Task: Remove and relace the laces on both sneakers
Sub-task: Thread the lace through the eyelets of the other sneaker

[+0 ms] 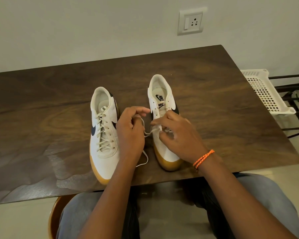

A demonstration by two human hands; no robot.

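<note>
Two hands at right sneaker [164, 128] on table [214, 100] | left hand [130, 133] fingers curled, pinching loose cream lace [146, 156] beside it | right hand [179, 135] pinching lace at lower eyelets | count: two sneakers, left sneaker [103, 133] fully laced | white uppers, navy swooshes, gum soles.

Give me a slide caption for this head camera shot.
Both hands work a lace on the right sneaker; the left sneaker sits fully laced.
</note>
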